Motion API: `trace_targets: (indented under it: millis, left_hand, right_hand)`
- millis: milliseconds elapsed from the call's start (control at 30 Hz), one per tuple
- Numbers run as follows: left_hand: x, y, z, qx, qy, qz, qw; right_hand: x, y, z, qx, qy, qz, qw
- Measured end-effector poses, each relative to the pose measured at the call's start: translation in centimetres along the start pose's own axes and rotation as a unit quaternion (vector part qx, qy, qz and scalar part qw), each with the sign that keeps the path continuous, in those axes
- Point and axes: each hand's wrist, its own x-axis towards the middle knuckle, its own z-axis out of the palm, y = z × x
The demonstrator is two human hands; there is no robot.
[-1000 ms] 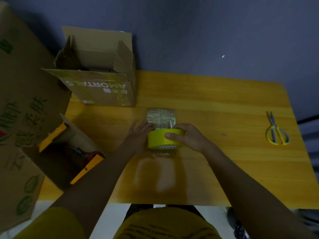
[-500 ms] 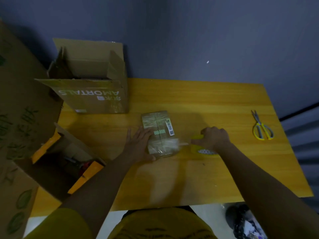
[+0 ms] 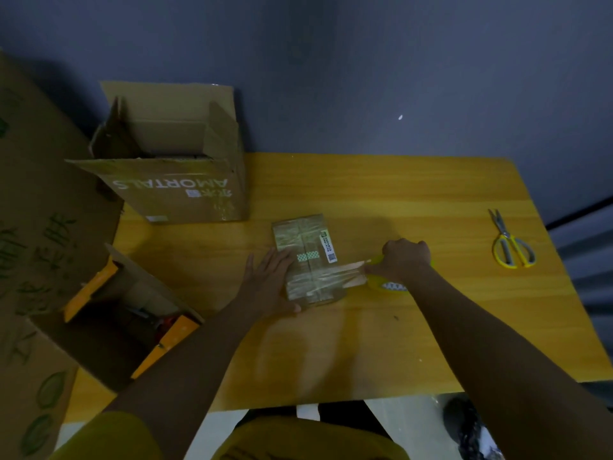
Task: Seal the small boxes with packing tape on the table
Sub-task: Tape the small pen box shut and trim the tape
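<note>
A small brown cardboard box (image 3: 306, 247) lies flat at the middle of the yellow wooden table (image 3: 398, 327), with clear tape across its near half. My left hand (image 3: 270, 282) presses flat against the box's left side, fingers straight. My right hand (image 3: 403, 258) grips a yellow roll of packing tape (image 3: 388, 286) just right of the box. A strip of tape (image 3: 348, 272) stretches from the roll onto the box top. Most of the roll is hidden under my right hand.
Yellow-handled scissors (image 3: 510, 245) lie near the table's right edge. A large open carton marked AMORTALS (image 3: 175, 190) stands at the back left corner. Another open box with orange flaps (image 3: 132, 313) sits off the table's left edge, beside big printed cartons (image 3: 36, 227).
My right hand has drawn the tape roll from above the box's near end out to its right, laying a strip across the box. My left hand stays pressed on the box's left side.
</note>
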Motion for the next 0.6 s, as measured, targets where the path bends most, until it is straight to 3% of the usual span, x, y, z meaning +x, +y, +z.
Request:
trace_targets:
  millis: [367, 600]
  left_hand:
    - [0.3, 0.2, 0.2, 0.008, -0.010, -0.021, 1.000]
    - [0.6, 2.8, -1.4, 0.094, -0.031, -0.063, 0.993]
  right_hand:
    - [1.4, -1.9, 0.6, 0.003, -0.012, 0.022, 1.000]
    - [1.7, -3.4, 1.0, -0.042, -0.010, 0.004, 0.999]
